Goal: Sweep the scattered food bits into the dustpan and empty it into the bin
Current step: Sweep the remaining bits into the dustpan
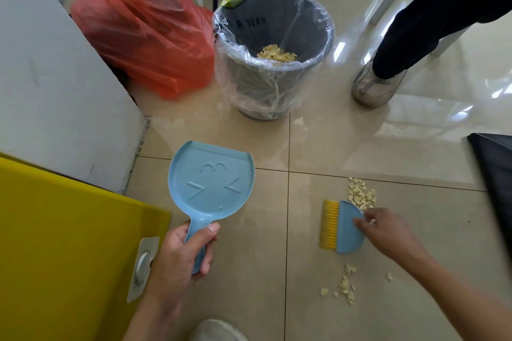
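Beige floor tiles [332, 147], lined grey bin [291, 16] upper middle reading "HAVE A". Left hand [177, 255] wraps the dustpan [212, 183] handle mid-frame, mouth pointing up-frame at the bin. Right hand [388, 232] pinches the brush [346, 230] lower right, bristles left, beside food bits [361, 195].

The left hand [180, 255] grips the dustpan [212, 183] handle, thumb on top. The right hand [388, 232], arm extended, holds the brush [346, 230].

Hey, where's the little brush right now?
The brush lies on the floor at lower right of the head view, the right hand touching its blue back, just below a pile of food bits and right of the dustpan.
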Demonstrator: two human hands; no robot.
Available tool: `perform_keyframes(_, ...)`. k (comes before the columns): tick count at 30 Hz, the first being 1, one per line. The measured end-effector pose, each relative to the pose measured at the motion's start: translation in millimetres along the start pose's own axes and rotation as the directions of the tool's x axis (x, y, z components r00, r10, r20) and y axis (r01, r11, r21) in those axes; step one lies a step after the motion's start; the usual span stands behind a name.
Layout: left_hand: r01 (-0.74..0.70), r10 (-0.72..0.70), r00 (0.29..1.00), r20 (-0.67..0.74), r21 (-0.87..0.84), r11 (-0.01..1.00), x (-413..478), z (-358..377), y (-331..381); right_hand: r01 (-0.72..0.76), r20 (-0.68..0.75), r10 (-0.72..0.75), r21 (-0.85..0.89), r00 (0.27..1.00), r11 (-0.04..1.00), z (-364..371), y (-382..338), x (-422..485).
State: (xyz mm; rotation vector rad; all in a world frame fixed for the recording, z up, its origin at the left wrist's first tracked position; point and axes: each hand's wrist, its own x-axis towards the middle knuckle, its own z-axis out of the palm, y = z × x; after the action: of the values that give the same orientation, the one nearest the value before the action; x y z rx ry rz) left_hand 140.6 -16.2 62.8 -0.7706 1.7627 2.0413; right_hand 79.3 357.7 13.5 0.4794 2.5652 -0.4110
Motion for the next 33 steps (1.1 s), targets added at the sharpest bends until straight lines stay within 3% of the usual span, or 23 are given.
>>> perform_keyframes(4, -0.032, 0.032, 0.999, 0.004, 0.009, 0.999, 6, 3, 5, -0.001, -0.030, 0.003, 0.052, 1.000, 0.999, -26, 22, 1)
perform_keyframes(9, -0.043, 0.043, 0.999, -0.020, 0.008, 0.999, 9, 1, 1, 0.009, -0.041, 0.007, 0.374, 0.999, 0.928, -17, -1, -4)
perform_keyframes(12, -0.040, 0.040, 0.999, 0.008, -0.024, 0.999, 7, 9, 3, -0.037, 0.023, 0.029, 0.631, 0.999, 0.775, -3, -42, 15)
perform_keyframes(16, -0.037, 0.039, 0.998, 0.056, -0.031, 0.999, 3, 24, 3, -0.251, 0.227, 0.107, 0.870, 0.968, 0.424, -3, -97, 62)
perform_keyframes(18, -0.026, 0.027, 0.997, 0.067, -0.015, 1.000, 1, 32, 1, -0.307, 0.270, 0.149, 0.860, 0.951, 0.407, -6, -105, 81)
perform_keyframes(22, -0.015, 0.013, 0.996, 0.091, 0.018, 1.000, 2, 41, -2, -0.324, 0.182, 0.293, 0.759, 0.939, 0.566, -15, -70, 95)
perform_keyframes(25, -0.012, 0.010, 0.994, 0.106, 0.014, 1.000, 4, 46, -5, -0.392, 0.159, 0.412, 0.714, 0.897, 0.579, -23, -22, 83)
perform_keyframes(27, -0.002, 0.002, 0.993, 0.119, -0.001, 1.000, 4, 50, -7, -0.440, 0.193, 0.456, 0.723, 0.869, 0.532, -22, 6, 65)
perform_keyframes(33, 0.016, -0.011, 0.984, 0.175, -0.024, 1.000, 5, 70, -11, -0.506, 0.333, 0.499, 0.821, 0.800, 0.265, 15, 46, -13)
